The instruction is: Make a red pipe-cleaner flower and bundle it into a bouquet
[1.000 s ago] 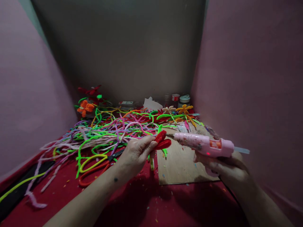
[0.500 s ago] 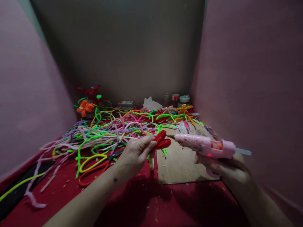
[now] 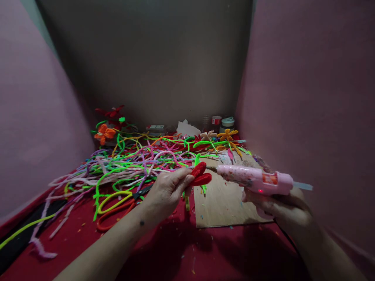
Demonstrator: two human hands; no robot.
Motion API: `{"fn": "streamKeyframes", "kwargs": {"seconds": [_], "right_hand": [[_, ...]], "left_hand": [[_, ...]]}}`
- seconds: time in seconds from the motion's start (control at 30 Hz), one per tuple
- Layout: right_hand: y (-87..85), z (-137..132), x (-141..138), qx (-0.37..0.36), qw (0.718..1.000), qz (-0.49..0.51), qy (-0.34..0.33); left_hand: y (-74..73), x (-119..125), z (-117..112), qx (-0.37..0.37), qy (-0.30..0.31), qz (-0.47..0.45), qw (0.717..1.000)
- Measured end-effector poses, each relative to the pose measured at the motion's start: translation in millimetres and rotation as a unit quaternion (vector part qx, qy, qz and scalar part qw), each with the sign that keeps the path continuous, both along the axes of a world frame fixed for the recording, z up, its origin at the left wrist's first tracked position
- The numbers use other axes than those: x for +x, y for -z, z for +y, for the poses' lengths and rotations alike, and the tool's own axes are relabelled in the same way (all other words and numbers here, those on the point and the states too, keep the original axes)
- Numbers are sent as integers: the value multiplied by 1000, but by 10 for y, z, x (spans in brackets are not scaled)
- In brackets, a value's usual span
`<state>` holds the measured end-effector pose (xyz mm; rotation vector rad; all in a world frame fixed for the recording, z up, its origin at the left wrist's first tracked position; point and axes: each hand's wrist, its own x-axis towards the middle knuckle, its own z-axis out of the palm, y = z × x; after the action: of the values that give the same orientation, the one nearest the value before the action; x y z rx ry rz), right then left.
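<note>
My left hand [image 3: 168,190] pinches a red pipe-cleaner flower [image 3: 200,175] by its stem, petals pointing right. My right hand [image 3: 277,205] grips a pink hot glue gun [image 3: 255,180], held level, its red light on. The metal nozzle tip almost touches the red petals. Both hover over a bare wooden board [image 3: 225,205] lying on the red cloth [image 3: 181,249].
A tangled heap of coloured pipe cleaners [image 3: 131,164] covers the cloth to the left and behind. Finished flowers, orange [image 3: 104,133] and yellow [image 3: 227,135], lie at the back with small jars [image 3: 227,121]. Scissors [image 3: 142,191] lie by my left hand. Pink walls close both sides.
The glue gun and my right hand drifted slightly right; the flower's stem has tilted a little in my left hand. Otherwise nothing moved.
</note>
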<state>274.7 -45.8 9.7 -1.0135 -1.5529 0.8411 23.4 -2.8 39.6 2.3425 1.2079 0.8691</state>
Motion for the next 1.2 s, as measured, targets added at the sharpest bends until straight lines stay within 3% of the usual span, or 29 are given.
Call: {"fn": "streamKeyframes", "kwargs": {"seconds": [0.27, 0.53, 0.83, 0.93, 1.0, 1.07, 1.1, 1.2], "right_hand": [[-96, -32, -18, -7, 999, -45, -8], [106, 7, 89, 15, 999, -38, 29], [57, -74, 51, -40, 995, 47, 80], [18, -79, 50, -30, 995, -7, 99], [9, -68, 71, 17, 992, -82, 97], [41, -62, 107, 86, 974, -178, 113], [74, -65, 128, 120, 955, -226, 152], [213, -89, 182, 143, 870, -404, 245]], "left_hand": [[-22, 2, -22, -11, 0, 7, 1000], [-24, -5, -19, -22, 6, 9, 1000], [-13, 11, -21, -15, -2, 5, 1000], [-15, 14, -23, -4, 1, -8, 1000], [-15, 15, -25, 10, -6, -26, 1000], [-16, 15, -35, 13, -21, -56, 998], [-18, 15, -42, 5, -28, -74, 997], [-29, 13, -67, -39, -31, -131, 990]]}}
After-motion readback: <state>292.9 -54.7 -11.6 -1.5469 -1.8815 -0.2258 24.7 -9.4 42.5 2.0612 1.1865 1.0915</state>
